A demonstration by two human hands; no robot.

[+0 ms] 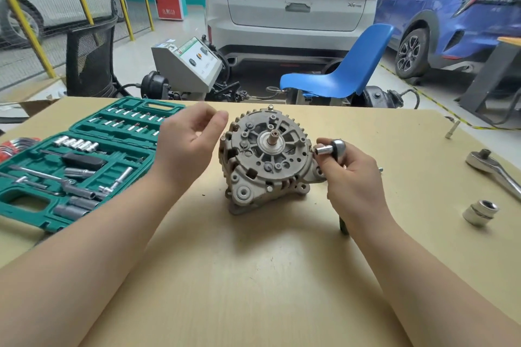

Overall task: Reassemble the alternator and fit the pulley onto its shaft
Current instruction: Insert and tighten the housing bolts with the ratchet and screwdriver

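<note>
I see the tan counter (253, 276) carrying everything. On its left side lies an open green socket case (76, 160). At the middle the alternator (267, 160) stands tilted with its bare shaft (273, 138) toward me; I see no pulley on it. My left hand (189, 146) hovers just beside the alternator's left edge, fingers loosely curled, holding nothing. My right hand (352, 177) grips a small ratchet (331, 149), its socket touching the housing's right edge. A larger ratchet (493, 170) and a loose socket (480, 213) lie far right.
</note>
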